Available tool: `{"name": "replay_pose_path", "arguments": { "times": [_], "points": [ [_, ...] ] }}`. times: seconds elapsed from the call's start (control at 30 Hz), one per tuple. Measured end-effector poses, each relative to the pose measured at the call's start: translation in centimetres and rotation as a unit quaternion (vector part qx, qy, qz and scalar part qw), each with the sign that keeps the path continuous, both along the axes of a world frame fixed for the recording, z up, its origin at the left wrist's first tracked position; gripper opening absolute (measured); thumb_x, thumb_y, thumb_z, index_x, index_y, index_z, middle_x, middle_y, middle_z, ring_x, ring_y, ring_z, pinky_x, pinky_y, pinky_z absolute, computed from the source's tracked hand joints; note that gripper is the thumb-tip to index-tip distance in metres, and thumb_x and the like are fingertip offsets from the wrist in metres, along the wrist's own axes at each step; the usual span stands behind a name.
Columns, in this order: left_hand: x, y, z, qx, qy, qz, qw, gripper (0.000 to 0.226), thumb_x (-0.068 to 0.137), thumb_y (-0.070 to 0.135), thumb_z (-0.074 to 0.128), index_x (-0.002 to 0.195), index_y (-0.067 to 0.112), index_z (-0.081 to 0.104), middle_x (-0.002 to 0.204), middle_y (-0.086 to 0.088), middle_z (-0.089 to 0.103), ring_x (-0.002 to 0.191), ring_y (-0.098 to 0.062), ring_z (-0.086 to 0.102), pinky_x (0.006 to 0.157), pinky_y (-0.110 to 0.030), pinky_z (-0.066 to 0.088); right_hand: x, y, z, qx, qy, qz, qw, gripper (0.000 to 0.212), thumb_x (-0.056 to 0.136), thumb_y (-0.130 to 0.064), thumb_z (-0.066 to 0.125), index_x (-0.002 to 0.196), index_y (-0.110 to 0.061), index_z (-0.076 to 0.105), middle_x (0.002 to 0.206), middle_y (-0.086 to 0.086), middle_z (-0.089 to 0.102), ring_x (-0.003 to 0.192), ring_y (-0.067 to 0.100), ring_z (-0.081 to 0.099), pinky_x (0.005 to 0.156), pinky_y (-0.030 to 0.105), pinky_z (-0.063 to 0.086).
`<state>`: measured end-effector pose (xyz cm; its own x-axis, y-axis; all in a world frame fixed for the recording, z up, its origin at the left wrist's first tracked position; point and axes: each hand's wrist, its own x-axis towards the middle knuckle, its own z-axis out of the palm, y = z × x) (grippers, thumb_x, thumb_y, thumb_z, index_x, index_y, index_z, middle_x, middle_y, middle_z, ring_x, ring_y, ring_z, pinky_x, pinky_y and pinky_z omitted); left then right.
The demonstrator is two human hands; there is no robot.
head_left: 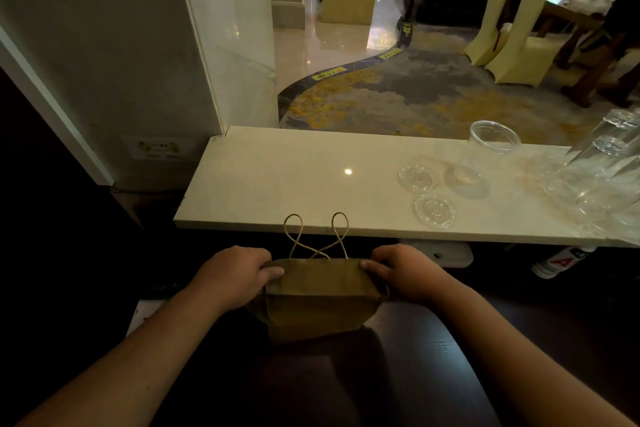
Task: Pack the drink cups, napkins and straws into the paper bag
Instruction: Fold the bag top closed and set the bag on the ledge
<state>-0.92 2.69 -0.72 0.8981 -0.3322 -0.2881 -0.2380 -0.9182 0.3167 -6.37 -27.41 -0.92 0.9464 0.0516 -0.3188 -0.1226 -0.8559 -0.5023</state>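
Note:
A brown paper bag [320, 298] with twine handles hangs below the near edge of the white counter [277, 177]. It still looks folded flat. My left hand [239, 274] grips its top left corner and my right hand [405, 272] grips its top right corner. On the counter to the right, a clear plastic cup [481, 159] stands upright. Two clear lids [417, 177] [435, 211] lie flat beside it. A stack of clear cups [609, 149] in plastic wrap lies at the far right. I see no napkins or straws.
A bottle with a red and white label [557, 262] lies under the counter at right. A wall and glass pane [221, 28] close off the left. Beyond the counter are carpet, covered chairs [512, 35] and people far off.

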Motion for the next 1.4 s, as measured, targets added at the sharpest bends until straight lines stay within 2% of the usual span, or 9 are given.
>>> {"name": "replay_pose_path", "arguments": {
  "times": [0.33, 0.53, 0.63, 0.73, 0.83, 1.0, 1.1, 1.2, 1.4],
  "points": [
    [-0.2, -0.1, -1.1, 0.019, -0.05, -0.023, 0.998, 0.027, 0.091, 0.06, 0.057, 0.095, 0.033, 0.056, 0.086, 0.01, 0.06, 0.081, -0.012, 0.058, 0.067, -0.033, 0.05, -0.5, 0.4, -2.1, -0.048, -0.036, -0.046, 0.997, 0.021, 0.098, -0.046, 0.057, 0.09, -0.027, 0.062, 0.081, -0.006, 0.064, 0.074, 0.011, 0.061, 0.064, 0.035, 0.053],
    [-0.6, 0.1, -1.7, -0.009, -0.064, -0.034, 0.997, 0.055, 0.085, 0.06, 0.066, 0.131, 0.037, 0.049, 0.125, 0.01, 0.056, 0.118, -0.017, 0.053, 0.095, -0.039, 0.049, -0.8, 0.9, -3.3, -0.072, -0.061, -0.087, 0.992, 0.025, 0.093, -0.05, 0.061, 0.096, -0.025, 0.061, 0.087, -0.006, 0.063, 0.078, 0.015, 0.061, 0.066, 0.036, 0.052],
    [-0.9, 0.1, -1.8, 0.018, -0.084, -0.081, 0.993, 0.055, 0.079, 0.074, 0.06, 0.123, 0.04, 0.057, 0.126, 0.013, 0.048, 0.125, -0.014, 0.042, 0.106, -0.038, 0.04, -0.9, 1.1, -3.6, -0.078, -0.069, -0.105, 0.989, 0.025, 0.091, -0.05, 0.062, 0.092, -0.027, 0.055, 0.087, -0.007, 0.059, 0.076, 0.015, 0.057, 0.062, 0.034, 0.046],
    [-1.5, 0.1, -2.0, 0.074, -0.033, -0.112, 0.99, 0.083, 0.064, 0.093, 0.051, 0.126, 0.039, 0.062, 0.132, 0.013, 0.045, 0.131, -0.013, 0.036, 0.112, -0.04, 0.033, -1.3, 1.3, -3.9, -0.103, -0.095, -0.136, 0.981, 0.034, 0.087, -0.054, 0.063, 0.096, -0.025, 0.048, 0.094, -0.003, 0.057, 0.081, 0.019, 0.057, 0.064, 0.033, 0.043],
    [-2.2, -0.4, -2.4, 0.123, -0.073, -0.147, 0.979, 0.06, 0.079, 0.075, 0.058, 0.123, 0.035, 0.066, 0.128, 0.009, 0.051, 0.126, -0.016, 0.042, 0.108, -0.04, 0.036, -1.8, 1.6, -4.2, -0.108, -0.105, -0.166, 0.975, 0.042, 0.084, -0.055, 0.064, 0.1, -0.022, 0.043, 0.097, 0.0, 0.054, 0.088, 0.024, 0.058, 0.069, 0.035, 0.045],
    [-3.4, -1.3, -3.0, 0.122, -0.09, -0.125, 0.98, 0.04, 0.092, 0.055, 0.047, 0.092, 0.026, 0.073, 0.092, 0.006, 0.067, 0.093, -0.018, 0.059, 0.09, -0.038, 0.044, -3.0, 3.0, -3.4, -0.129, -0.186, -0.162, 0.96, 0.032, 0.088, -0.054, 0.058, 0.082, -0.026, 0.045, 0.08, -0.005, 0.055, 0.073, 0.02, 0.057, 0.059, 0.033, 0.039],
    [-4.0, -2.5, -2.9, 0.119, -0.044, -0.113, 0.985, 0.037, 0.09, 0.05, 0.045, 0.076, 0.023, 0.066, 0.079, 0.003, 0.065, 0.079, -0.021, 0.061, 0.088, -0.04, 0.045, -3.7, 4.7, -3.3, -0.115, -0.107, -0.136, 0.978, 0.054, 0.088, -0.07, 0.045, 0.069, -0.021, 0.055, 0.067, -0.003, 0.061, 0.067, 0.02, 0.064, 0.055, 0.03, 0.043],
    [-5.0, -4.3, -2.6, 0.098, 0.028, -0.108, 0.989, 0.035, 0.089, 0.047, 0.046, 0.07, 0.02, 0.058, 0.076, 0.0, 0.062, 0.075, -0.024, 0.061, 0.071, -0.037, 0.049, -3.8, 6.8, -3.9, -0.041, 0.021, -0.099, 0.994, 0.069, 0.083, -0.082, 0.041, 0.064, -0.018, 0.058, 0.063, 0.0, 0.065, 0.058, 0.018, 0.063, 0.054, 0.03, 0.049],
    [-6.3, -5.8, -3.8, -0.067, 0.209, -0.029, 0.975, 0.025, 0.087, 0.044, 0.053, 0.092, 0.028, 0.072, 0.095, 0.0, 0.072, 0.088, -0.02, 0.067, 0.079, -0.038, 0.055, -2.5, 9.3, -4.7, 0.041, 0.082, -0.094, 0.991, 0.047, 0.085, -0.064, 0.051, 0.092, -0.02, 0.065, 0.084, 0.004, 0.072, 0.076, 0.026, 0.07, 0.071, 0.04, 0.061]
  ]
}}
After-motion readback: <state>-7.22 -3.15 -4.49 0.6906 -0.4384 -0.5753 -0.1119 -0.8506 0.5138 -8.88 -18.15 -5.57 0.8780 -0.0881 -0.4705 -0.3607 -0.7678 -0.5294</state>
